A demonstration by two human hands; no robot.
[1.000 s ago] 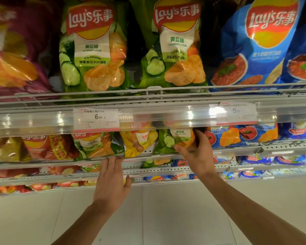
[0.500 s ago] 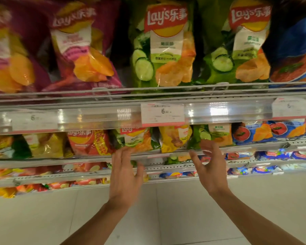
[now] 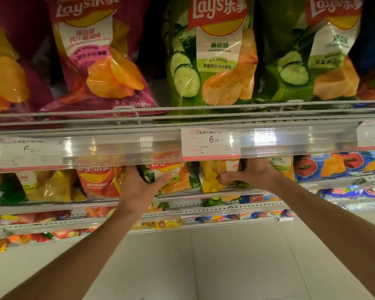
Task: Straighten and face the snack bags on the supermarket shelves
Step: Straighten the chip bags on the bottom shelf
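The pale floor (image 3: 236, 267) is nearest, at 6 o'clock, and both bare arms reach up from it toward the shelves. Low down at 8 o'clock, the bottom shelves (image 3: 52, 226) hold small bags, but these are too squashed and blurry to tell apart. In the middle, the second shelf (image 3: 204, 194) holds a row of small chip bags. The left hand (image 3: 139, 187) has its fingers spread and its thumb lies on the front of a green bag (image 3: 175, 180); its fingertips go up behind the shelf edge, so I cannot tell what they touch. A red bag (image 3: 97, 180) sits just beside that hand at 9 o'clock. The right hand (image 3: 251, 172) pinches a yellow bag (image 3: 210, 176) with the thumb in front, and the other fingers are hidden behind it. The two hands are apart, with the green bag between them. Blue bags (image 3: 338, 163) stand at 3 o'clock. The tops of all these bags are hidden by the clear price strip (image 3: 106, 146), which carries a white price tag (image 3: 210, 144) reading 6.50. Farthest away, at 12 o'clock, the top shelf (image 3: 182, 118) holds big bags: a purple bag (image 3: 100, 61) at 11 o'clock and a big green bag (image 3: 214, 57) with cucumber pictures. Their tops are cut off.
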